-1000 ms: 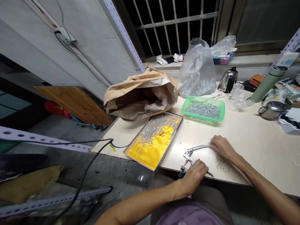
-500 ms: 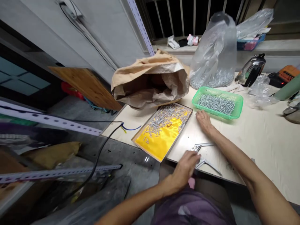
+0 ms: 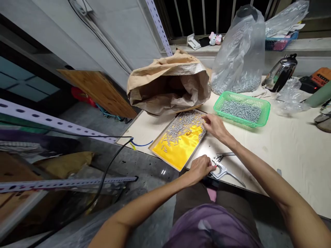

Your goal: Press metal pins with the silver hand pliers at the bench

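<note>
My left hand [image 3: 200,168] is closed in a pinch at the front table edge, beside a silver plier-like hand tool [image 3: 222,171] with a spring and long handles. A tiny red spot shows at its fingertips; what they hold is too small to name. My right hand [image 3: 215,126] reaches over the right rim of a shallow tray [image 3: 192,159] lined with yellow cloth [image 3: 172,155]. Its fingers are bent together at the small metal pins [image 3: 178,129] heaped there, and their tips are partly hidden. Right of that hand stands a green plastic basket [image 3: 265,115] of similar metal pieces [image 3: 240,111].
Behind the tray lies an open brown paper sack [image 3: 165,74]. A clear plastic bag of metal pieces [image 3: 239,62], a kettle [image 3: 281,74] and an orange-black device [image 3: 319,79] stand at the back. A black cable [image 3: 108,172] hangs off the left, near a perforated metal rail [image 3: 57,122].
My right hand has moved from the table beside the green basket leftward onto the tray's pins. My left hand has shifted slightly left, uncovering more of the plier-like tool.
</note>
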The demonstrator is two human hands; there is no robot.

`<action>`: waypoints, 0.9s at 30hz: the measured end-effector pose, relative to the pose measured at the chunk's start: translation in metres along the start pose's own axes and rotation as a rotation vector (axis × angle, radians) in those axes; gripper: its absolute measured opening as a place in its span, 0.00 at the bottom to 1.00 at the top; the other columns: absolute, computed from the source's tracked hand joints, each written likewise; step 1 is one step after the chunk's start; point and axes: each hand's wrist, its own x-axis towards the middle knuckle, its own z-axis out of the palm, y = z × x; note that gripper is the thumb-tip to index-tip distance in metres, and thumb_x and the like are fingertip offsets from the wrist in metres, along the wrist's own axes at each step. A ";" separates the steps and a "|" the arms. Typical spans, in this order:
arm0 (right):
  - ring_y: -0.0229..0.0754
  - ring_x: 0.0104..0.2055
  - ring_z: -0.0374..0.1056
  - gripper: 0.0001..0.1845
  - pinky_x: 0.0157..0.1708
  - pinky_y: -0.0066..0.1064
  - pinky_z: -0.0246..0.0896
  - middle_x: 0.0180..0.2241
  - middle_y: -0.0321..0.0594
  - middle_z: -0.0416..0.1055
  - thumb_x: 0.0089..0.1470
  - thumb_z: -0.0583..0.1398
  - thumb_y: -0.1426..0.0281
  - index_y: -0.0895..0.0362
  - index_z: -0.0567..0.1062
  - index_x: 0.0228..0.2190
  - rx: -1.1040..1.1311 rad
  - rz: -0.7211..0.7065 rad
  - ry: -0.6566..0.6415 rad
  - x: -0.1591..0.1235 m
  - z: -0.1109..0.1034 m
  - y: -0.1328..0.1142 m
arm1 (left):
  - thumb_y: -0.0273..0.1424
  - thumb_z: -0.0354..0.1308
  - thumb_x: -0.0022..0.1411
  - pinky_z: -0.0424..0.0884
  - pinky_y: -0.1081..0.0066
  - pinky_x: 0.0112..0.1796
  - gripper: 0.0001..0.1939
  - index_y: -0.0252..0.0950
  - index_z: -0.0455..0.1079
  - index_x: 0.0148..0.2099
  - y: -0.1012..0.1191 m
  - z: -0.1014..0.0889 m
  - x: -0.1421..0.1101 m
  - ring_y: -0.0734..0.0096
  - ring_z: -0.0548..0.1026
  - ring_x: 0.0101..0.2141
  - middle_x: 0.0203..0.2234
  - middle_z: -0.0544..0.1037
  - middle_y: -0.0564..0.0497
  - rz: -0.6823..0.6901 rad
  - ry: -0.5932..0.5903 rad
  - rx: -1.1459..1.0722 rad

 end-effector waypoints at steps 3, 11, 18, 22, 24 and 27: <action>0.38 0.41 0.64 0.17 0.41 0.29 0.57 0.44 0.44 0.68 0.58 0.53 0.70 0.62 0.65 0.49 0.151 -0.137 0.039 -0.001 -0.024 -0.025 | 0.37 0.59 0.54 0.64 0.73 0.31 0.11 0.35 0.74 0.33 0.010 -0.014 0.007 0.65 0.74 0.33 0.29 0.77 0.48 0.008 -0.136 0.075; 0.41 0.28 0.66 0.03 0.24 0.30 0.52 0.30 0.41 0.69 0.53 0.57 0.75 0.56 0.69 0.29 -0.155 0.009 -0.234 -0.152 -0.029 -0.016 | 0.29 0.55 0.48 0.59 0.75 0.25 0.09 0.32 0.75 0.30 0.019 -0.016 0.016 0.71 0.71 0.25 0.22 0.74 0.49 -0.031 -0.227 0.112; 0.40 0.30 0.68 0.10 0.25 0.28 0.54 0.31 0.37 0.68 0.52 0.53 0.82 0.54 0.65 0.31 -0.251 0.162 -0.238 -0.214 0.015 0.015 | 0.23 0.54 0.45 0.63 0.74 0.26 0.11 0.30 0.75 0.32 0.013 -0.009 0.015 0.67 0.73 0.27 0.24 0.76 0.46 -0.058 -0.189 0.089; 0.38 0.30 0.68 0.12 0.26 0.27 0.53 0.31 0.37 0.68 0.53 0.50 0.82 0.53 0.64 0.31 -0.197 0.173 -0.153 -0.219 0.017 0.018 | 0.21 0.53 0.47 0.66 0.69 0.29 0.09 0.30 0.75 0.29 0.010 -0.027 0.015 0.60 0.75 0.30 0.26 0.77 0.43 0.037 -0.006 0.254; 0.38 0.29 0.67 0.11 0.25 0.28 0.53 0.31 0.38 0.68 0.53 0.50 0.82 0.53 0.65 0.31 -0.190 0.164 -0.114 -0.221 0.017 0.018 | 0.22 0.54 0.49 0.66 0.70 0.29 0.08 0.31 0.75 0.28 0.021 -0.054 0.019 0.61 0.75 0.29 0.24 0.77 0.44 0.089 0.099 0.178; 0.39 0.28 0.66 0.10 0.24 0.28 0.53 0.30 0.38 0.68 0.53 0.50 0.80 0.53 0.65 0.31 -0.168 0.135 -0.061 -0.224 0.019 0.020 | 0.26 0.50 0.60 0.67 0.72 0.36 0.12 0.32 0.75 0.37 0.046 -0.109 0.028 0.67 0.74 0.35 0.32 0.78 0.47 0.160 0.291 0.105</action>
